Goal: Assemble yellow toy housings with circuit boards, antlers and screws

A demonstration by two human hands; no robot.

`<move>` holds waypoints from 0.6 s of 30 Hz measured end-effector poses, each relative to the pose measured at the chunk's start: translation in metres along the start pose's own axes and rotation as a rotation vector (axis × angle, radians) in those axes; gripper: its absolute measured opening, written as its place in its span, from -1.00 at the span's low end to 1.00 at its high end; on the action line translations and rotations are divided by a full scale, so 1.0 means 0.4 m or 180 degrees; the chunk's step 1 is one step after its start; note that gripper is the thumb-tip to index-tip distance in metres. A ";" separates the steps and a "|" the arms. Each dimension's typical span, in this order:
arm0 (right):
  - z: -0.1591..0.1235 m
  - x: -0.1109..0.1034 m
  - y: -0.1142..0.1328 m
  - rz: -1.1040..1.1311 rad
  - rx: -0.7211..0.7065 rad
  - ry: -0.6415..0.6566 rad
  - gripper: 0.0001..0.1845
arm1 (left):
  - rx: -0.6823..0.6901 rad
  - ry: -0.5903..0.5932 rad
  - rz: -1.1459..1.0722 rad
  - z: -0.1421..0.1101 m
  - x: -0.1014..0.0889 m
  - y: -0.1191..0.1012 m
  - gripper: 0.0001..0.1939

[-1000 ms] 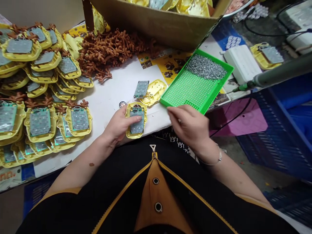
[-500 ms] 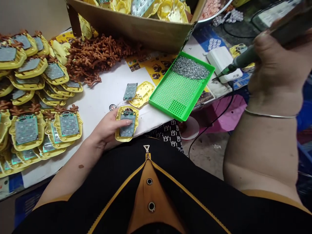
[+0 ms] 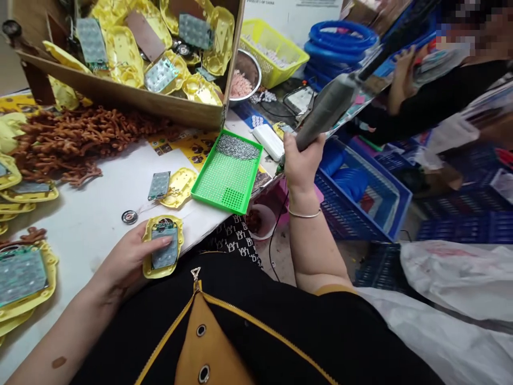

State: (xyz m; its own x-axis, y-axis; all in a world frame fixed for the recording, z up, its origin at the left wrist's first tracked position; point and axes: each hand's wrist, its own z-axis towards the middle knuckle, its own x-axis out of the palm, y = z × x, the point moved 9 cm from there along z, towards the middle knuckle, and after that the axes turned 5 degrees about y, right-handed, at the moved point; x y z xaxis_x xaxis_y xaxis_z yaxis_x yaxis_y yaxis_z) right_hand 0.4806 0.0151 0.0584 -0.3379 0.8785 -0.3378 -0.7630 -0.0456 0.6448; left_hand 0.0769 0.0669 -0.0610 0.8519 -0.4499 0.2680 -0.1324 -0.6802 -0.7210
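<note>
My left hand grips a yellow plastic shell at the table's front edge, thumb across the circuit board seated in it. My right hand is wrapped round a grey electric screwdriver, its tip pointing down beside the tray. The green tray, perforated, has a heap of small metal screws at its far end. Between shell and tray lie another yellow shell and a loose circuit board, with a small round speaker nearby.
A cardboard box of yellow shells stands behind a pile of brown antler-shaped parts. Assembled shells are stacked at left. Beyond the tray are a white box and a metal bowl. A co-worker sits beyond blue crates.
The camera view has swung to the right, showing crates and a co-worker. My right hand and the screwdriver have come nearer the tray. The left hand keeps its hold on the shell.
</note>
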 end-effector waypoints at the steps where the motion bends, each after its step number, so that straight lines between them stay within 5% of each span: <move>1: -0.007 -0.014 0.017 -0.0043 -0.0022 -0.0171 -0.51 | 0.0000 -0.0006 -0.0010 -0.002 0.001 0.002 -0.33; 10: -0.048 -0.007 0.080 0.0535 0.0265 -0.0287 -0.57 | -0.0016 -0.0144 -0.0081 -0.028 0.003 0.002 -0.38; 18: -0.090 0.037 0.226 0.1859 0.0753 0.0531 -0.47 | 0.0022 -0.0021 -0.0118 -0.021 0.012 0.016 -0.38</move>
State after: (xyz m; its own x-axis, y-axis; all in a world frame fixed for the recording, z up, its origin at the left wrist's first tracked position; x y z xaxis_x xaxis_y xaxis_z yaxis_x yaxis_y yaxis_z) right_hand 0.3867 0.0067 0.0871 -0.7559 0.6542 0.0243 -0.2923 -0.3705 0.8816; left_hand 0.0757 0.0555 -0.0589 0.8594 -0.4207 0.2904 -0.0972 -0.6922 -0.7151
